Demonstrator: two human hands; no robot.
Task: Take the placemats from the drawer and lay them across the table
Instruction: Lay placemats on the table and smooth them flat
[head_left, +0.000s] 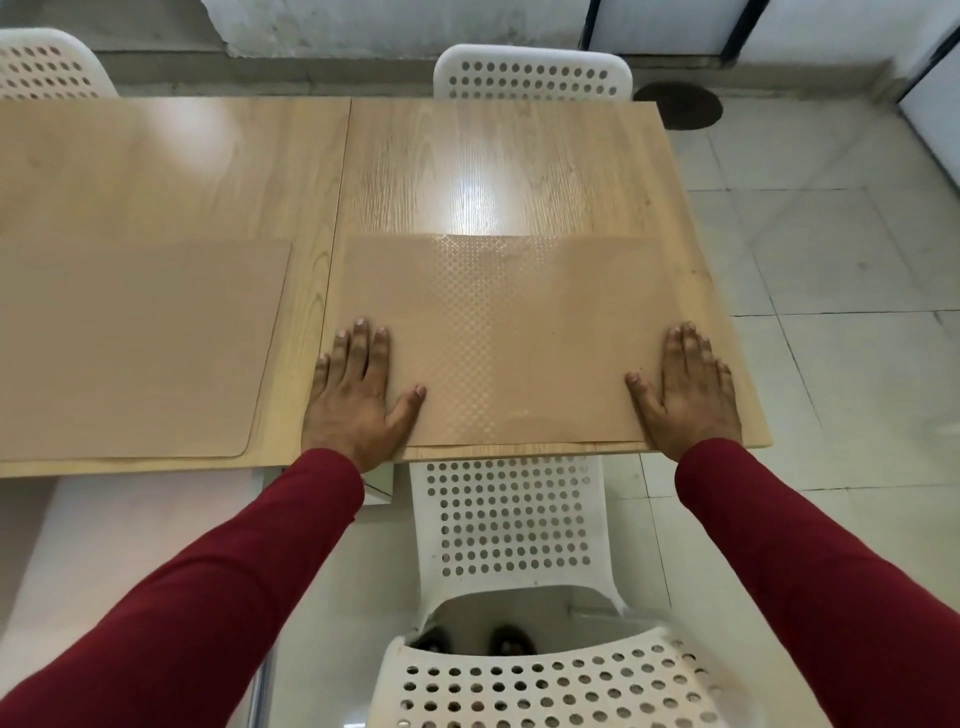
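A tan textured placemat (509, 332) lies flat on the right wooden table (498, 171), near its front edge. My left hand (358, 395) rests palm down on the mat's left end, fingers spread. On the mat's right end my right hand (685, 389) lies flat in the same way. A second tan placemat (130, 343) lies flat on the left table (156, 166), apart from both hands. No drawer is in view.
A white perforated chair (519, 571) stands right below me, tucked against the table's front edge. Two more white chairs, one (530, 73) and another (47, 67), stand at the far side. Tiled floor (831, 260) lies to the right.
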